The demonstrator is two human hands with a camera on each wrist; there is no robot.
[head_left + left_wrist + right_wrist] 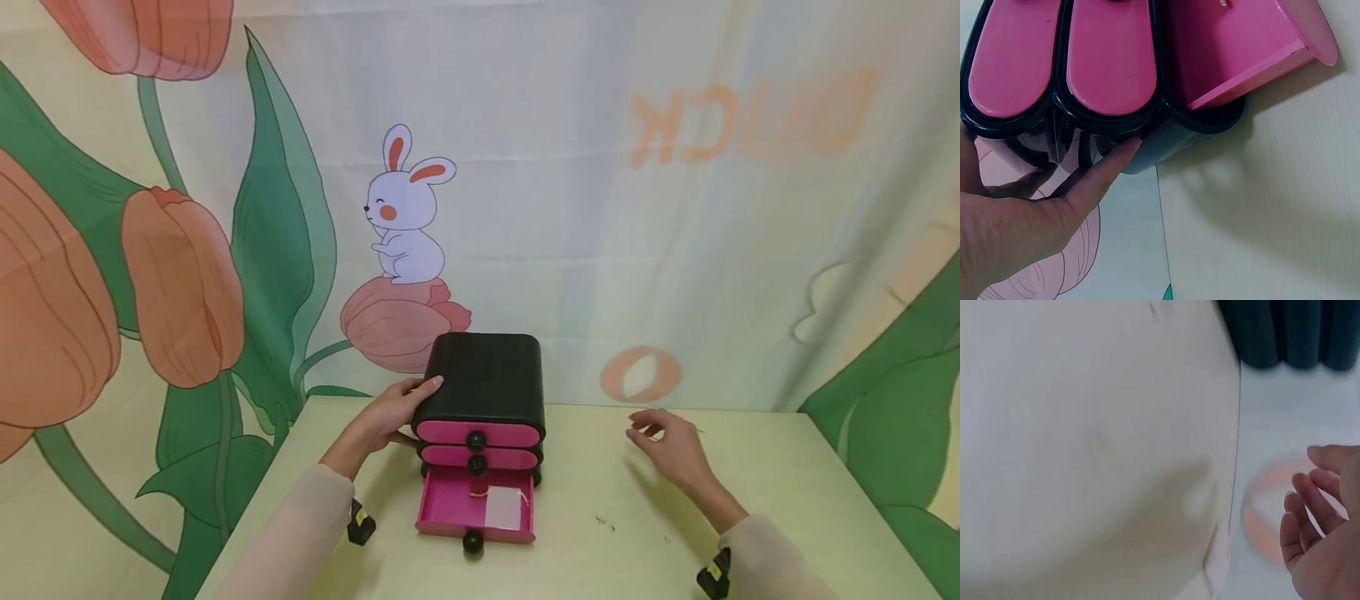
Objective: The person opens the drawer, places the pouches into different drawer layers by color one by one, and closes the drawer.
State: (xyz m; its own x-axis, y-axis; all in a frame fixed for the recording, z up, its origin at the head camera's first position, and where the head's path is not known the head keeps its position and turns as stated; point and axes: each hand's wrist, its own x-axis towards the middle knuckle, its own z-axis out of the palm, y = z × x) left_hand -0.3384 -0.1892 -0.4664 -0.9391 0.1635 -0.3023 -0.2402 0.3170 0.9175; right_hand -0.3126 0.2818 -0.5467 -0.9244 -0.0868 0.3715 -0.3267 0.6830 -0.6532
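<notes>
Left hand (382, 421) bracing the black drawer box (483, 379) near the back middle of the worktop (787, 500), fingers straight against its left side, gripping nothing. Right hand (671, 450) hovering well apart to the right, fingers loosely curled, holding nothing. Head view alone showing the bottom drawer (476, 504) pulled out with a pale card (503, 507) inside, the two upper pink drawers closed, all with black knobs. Left wrist view showing fingers (1107, 165) touching the box's black wall (1166, 140), knobs and card cut off. Right wrist view blurring badly: only curled fingers (1304, 506) and a dark box edge (1285, 331) readable.
</notes>
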